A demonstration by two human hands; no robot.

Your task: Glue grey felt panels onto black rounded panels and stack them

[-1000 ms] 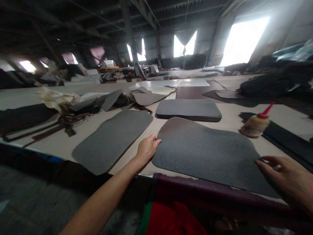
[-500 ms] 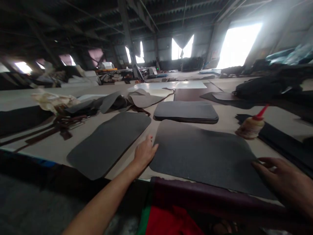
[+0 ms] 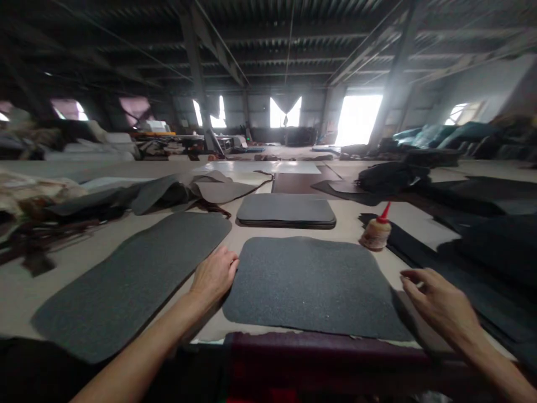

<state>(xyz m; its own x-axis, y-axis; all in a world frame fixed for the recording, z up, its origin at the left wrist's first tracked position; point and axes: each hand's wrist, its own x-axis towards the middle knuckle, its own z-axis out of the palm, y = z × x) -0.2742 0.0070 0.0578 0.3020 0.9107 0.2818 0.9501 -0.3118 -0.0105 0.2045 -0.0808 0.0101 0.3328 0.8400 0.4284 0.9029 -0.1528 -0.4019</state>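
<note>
A dark grey sheet [image 3: 310, 285] with rounded corners and a wavy far edge lies flat in front of me. My left hand [image 3: 215, 275] is at its left edge with the fingers curled in. Whatever those fingertips hold, if anything, is hidden. Just off the sheet's right side hovers my right hand [image 3: 438, 305], thumb and forefinger apart, nothing seen between them. A similar grey piece [image 3: 138, 280] lies to the left, partly behind my left forearm. Beyond the middle sheet sits a neat stack of grey pieces [image 3: 287, 210].
A glue bottle with a red nozzle [image 3: 376, 232] stands right of the stack. Dark sheets [image 3: 482, 268] cover the right side. Curled grey offcuts [image 3: 168, 193] and brown strips [image 3: 39, 252] lie on the left. Maroon material [image 3: 319, 358] hangs at the table's front edge.
My right hand has come off the sheet's right edge. My left hand's fingers have curled in more. The view has tilted up and turned right.
</note>
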